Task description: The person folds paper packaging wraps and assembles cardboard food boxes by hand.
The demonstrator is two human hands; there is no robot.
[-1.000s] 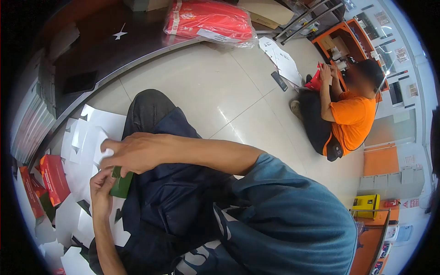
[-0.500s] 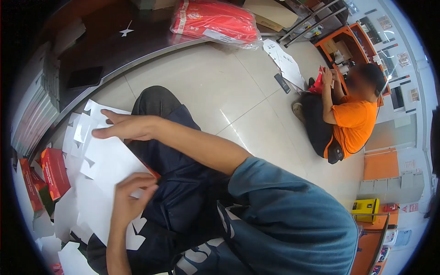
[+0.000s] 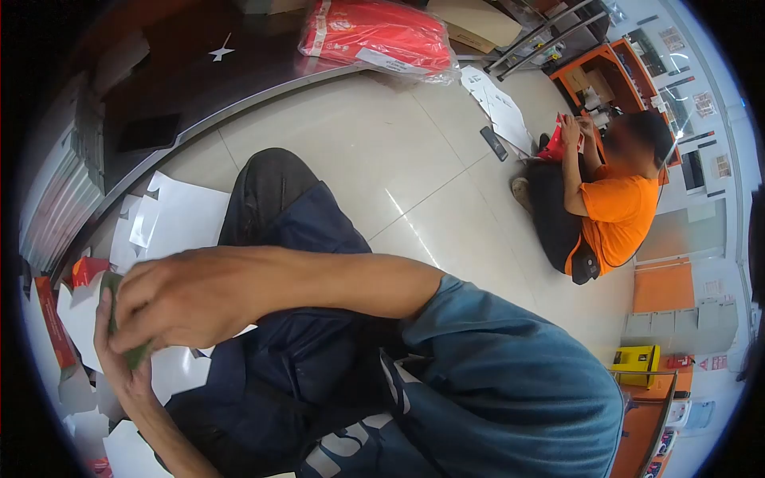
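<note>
My right hand [image 3: 187,295] reaches across the left side of the view, with its fingers curled onto a small dark green piece [image 3: 137,355]. From below, my left hand [image 3: 119,368] closes around the same green piece; part of it is hidden behind the right hand. What the green piece is made of I cannot tell. Under and around the hands lie white die-cut card sheets [image 3: 187,213] with notched edges, some on my lap. Close by on the left are a red printed box [image 3: 52,323] and another red box [image 3: 86,271], partly covered.
A dark table [image 3: 239,72] carries a red plastic-wrapped package [image 3: 378,36], a phone [image 3: 149,133] and a stack of grey-white sheets [image 3: 68,175]. Across the tiled floor [image 3: 422,191], a person in an orange shirt [image 3: 621,211] sits handling something red [image 3: 555,143].
Both hands have left the white card and moved left and down in the view, coming together on the green piece. The white card has been let go.
</note>
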